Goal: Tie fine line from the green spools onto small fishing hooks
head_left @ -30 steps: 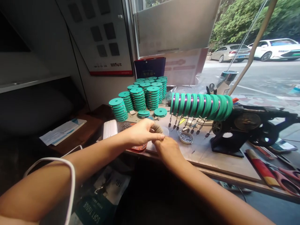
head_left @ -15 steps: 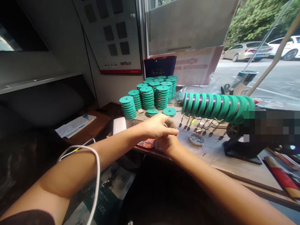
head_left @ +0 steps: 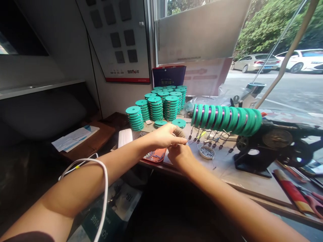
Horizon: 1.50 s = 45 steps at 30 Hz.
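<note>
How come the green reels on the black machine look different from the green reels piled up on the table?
The row of reels on the black machine is on edge, while the piled reels lie flat. The row runs sideways; the piled reels form several upright stacks. Both groups are round and green.

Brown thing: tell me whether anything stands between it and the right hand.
The left hand's thumb lies between the brown thing and the right hand in this view; nothing else visible does. Any contact is hidden.
</note>
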Tool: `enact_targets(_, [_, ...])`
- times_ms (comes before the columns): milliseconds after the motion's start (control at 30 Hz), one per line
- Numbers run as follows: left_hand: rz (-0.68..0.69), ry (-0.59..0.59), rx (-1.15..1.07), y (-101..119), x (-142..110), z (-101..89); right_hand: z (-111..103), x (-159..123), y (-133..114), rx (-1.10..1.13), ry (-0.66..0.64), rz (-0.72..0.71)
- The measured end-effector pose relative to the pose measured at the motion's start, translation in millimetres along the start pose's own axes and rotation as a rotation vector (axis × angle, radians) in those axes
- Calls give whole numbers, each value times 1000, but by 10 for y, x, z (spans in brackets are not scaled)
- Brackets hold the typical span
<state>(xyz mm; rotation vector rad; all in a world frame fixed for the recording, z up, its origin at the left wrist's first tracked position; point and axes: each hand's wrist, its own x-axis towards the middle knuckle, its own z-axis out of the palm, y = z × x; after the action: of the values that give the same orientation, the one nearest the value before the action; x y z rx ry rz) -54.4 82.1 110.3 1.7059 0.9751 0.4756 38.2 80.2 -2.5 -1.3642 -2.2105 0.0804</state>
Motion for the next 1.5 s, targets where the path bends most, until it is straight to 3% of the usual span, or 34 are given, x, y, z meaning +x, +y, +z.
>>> enact_targets(133, [4,3,-61,-34,9,-7,-119,-223,55,160,38,-58])
enact_targets(233, [16,6,-108,-54,5,-8,-268,-410,109,323,142,-66])
enact_targets(400, [16,13,-259,-173,-6,24,-437,-679,209,590,369,109])
enact_targets(533, [-19,31,-463,-327,-30,117,-452,-760,261,717,402,229])
enact_targets(667, [-77,97,-744,-448,-119,386,-619,-878,218,785,515,340])
enact_targets(800, [-90,92,-1059,-535,-223,845,-812,-1082,114,890,706,473])
enact_targets(900, [-81,21,-1526,-588,-248,1144,-814,-1186,71,941,714,483])
enact_targets(1000, [-71,-15,-1713,-618,-231,1290,-759,-1231,71,948,696,493])
enact_targets(1500, [-65,-56,-1765,-627,-212,1321,-740,-1230,76,945,681,491])
